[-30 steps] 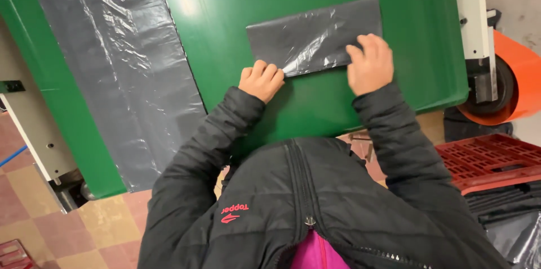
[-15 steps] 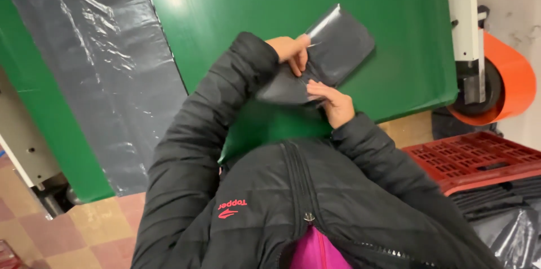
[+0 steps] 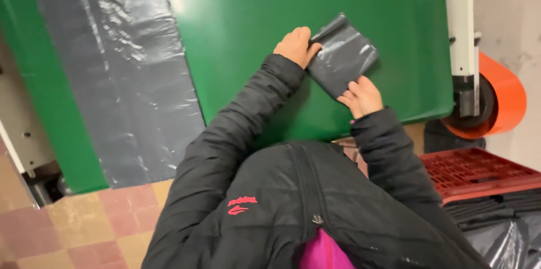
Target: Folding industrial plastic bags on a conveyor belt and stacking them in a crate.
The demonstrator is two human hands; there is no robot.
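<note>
A folded dark grey plastic bag [image 3: 344, 58] lies tilted on the green table [image 3: 248, 32]. My left hand [image 3: 296, 46] grips its upper left corner with the fingers curled over the edge. My right hand [image 3: 362, 96] pinches its lower right edge. Both black jacket sleeves reach up from the bottom of the head view. The bag is a small, thick rectangle, shiny and creased.
A long flat strip of grey plastic film [image 3: 118, 72] lies along the left part of the table. An orange roll [image 3: 496, 103] sits on a white frame [image 3: 462, 38] at the right. A red crate [image 3: 479, 170] holds folded dark bags [image 3: 496, 207]. Tiled floor [image 3: 84, 229] lower left.
The bag lay as a wide flat rectangle under both palms. It has been folded over into a smaller packet, turned askew, and both hands now grip its edges.
</note>
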